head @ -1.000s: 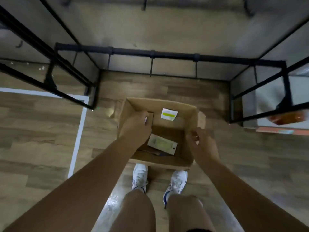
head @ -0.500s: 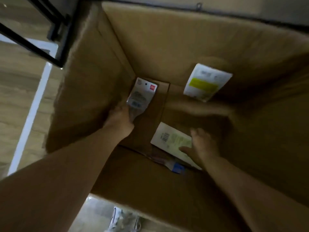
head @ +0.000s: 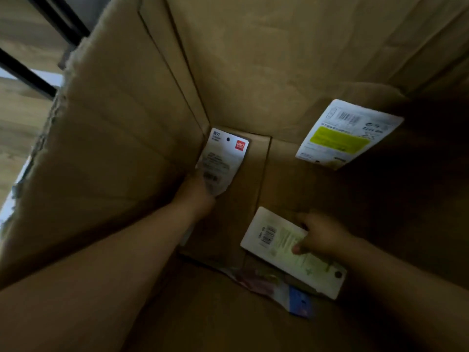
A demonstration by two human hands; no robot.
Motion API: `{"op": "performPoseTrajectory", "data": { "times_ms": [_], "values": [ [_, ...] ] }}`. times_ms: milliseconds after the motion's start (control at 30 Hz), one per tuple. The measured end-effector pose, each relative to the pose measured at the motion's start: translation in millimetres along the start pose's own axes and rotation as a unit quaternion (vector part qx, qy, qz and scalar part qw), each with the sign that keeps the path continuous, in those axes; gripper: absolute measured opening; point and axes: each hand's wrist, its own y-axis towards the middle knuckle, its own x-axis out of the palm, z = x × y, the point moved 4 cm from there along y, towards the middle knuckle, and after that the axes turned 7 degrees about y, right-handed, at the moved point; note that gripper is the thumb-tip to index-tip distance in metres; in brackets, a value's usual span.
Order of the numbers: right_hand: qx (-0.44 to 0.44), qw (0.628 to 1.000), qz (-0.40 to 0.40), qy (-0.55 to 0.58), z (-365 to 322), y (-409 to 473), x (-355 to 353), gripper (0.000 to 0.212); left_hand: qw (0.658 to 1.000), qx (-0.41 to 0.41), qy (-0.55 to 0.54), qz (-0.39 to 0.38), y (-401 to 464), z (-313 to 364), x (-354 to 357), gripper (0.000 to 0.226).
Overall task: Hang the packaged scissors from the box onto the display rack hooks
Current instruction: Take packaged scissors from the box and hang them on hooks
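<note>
Inside the box (head: 121,138), our left hand (head: 196,190) grips a white package (head: 223,158); our right hand (head: 322,236) pinches a green-labelled package (head: 276,243)

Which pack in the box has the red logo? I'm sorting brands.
The white pack in the far left corner, held by the left hand; the other cards show yellow-green or pale green.

Wood-grain plank flooring (head: 22,118) is showing along the left edge of the view, lit brighter than everything else. Two black metal bars (head: 25,72) are crossing it diagonally in the upper left corner, one above the other. A pale strip (head: 10,201), possibly a painted line on the floor, is showing lower down at the left edge, too blurred to identify with certainty.
</note>
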Motion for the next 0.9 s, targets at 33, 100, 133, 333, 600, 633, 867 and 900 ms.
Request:
{"op": "performPoseTrajectory", "data": {
  "times_ms": [33, 100, 133, 333, 600, 633, 867, 900],
  "values": [
    [-0.003, 0.999, -0.006, 0.038, 3, 0, -3, 0.046, 1.000, 0.002, 0.025, -0.003, -4, -3, 5, 0.085],
    [0.003, 0.987, -0.014, 0.163, 10, -2, -11, 0.039, 0.995, -0.007, 0.092, -0.033, -4, 1, 13, 0.109],
    [0.003, 0.975, -0.011, 0.223, 11, -4, -14, 0.038, 0.992, -0.009, 0.113, -0.049, -4, 5, 14, 0.115],
    [-0.068, 0.976, 0.093, 0.183, 6, 11, -44, 0.040, 0.972, 0.009, 0.223, -0.076, -1, 13, 12, 0.096],
    [0.013, 0.821, 0.509, 0.257, 12, -22, -95, 0.011, 0.889, 0.075, 0.451, -0.022, 4, 29, 3, 0.075],
    [-0.006, 0.821, 0.498, 0.279, 13, -19, -96, 0.014, 0.889, 0.070, 0.452, -0.027, 4, 30, 5, 0.079],
    [-0.145, 0.815, 0.455, 0.329, -20, -13, -104, 0.034, 0.885, 0.075, 0.458, -0.030, 5, 32, -6, 0.077],
    [-0.155, 0.816, 0.450, 0.327, -27, -16, -108, 0.036, 0.884, 0.079, 0.460, -0.025, 5, 34, -9, 0.075]
  ]
}}
